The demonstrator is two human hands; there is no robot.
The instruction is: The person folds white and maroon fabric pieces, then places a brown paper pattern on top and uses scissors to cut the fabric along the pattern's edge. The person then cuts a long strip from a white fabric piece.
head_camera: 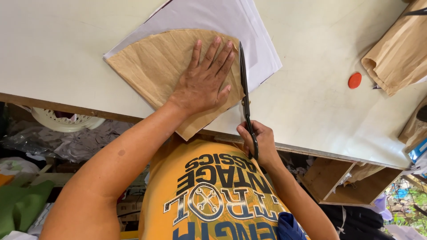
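White table (pixel 320 102) fills most of the view; its near edge runs diagonally from mid-left down to lower right, w/ wide bare room on the left and to the right of the work. White sheets (pixel 222 20) lie at top centre, corner poking right. On them sits a fan-shaped brown paper pattern (pixel 151 66), curved edge at top, point overhanging the table's near edge. Rolled brown paper (pixel 396 58) lies at the far-right edge, well apart. Left hand (pixel 205 82) lies flat on the pattern, fingers spread, palm down, pressing near its right straight edge. Black scissors (pixel 244 89) run along that right edge, just beside the left fingertips, blades nearly together, tips pointing away from the person. Right hand (pixel 260 144) is at the table's near edge, fingers curled through the scissor handles, gripping them. Small orange disc (pixel 354 80) sits alone on bare table btw scissors and the roll.
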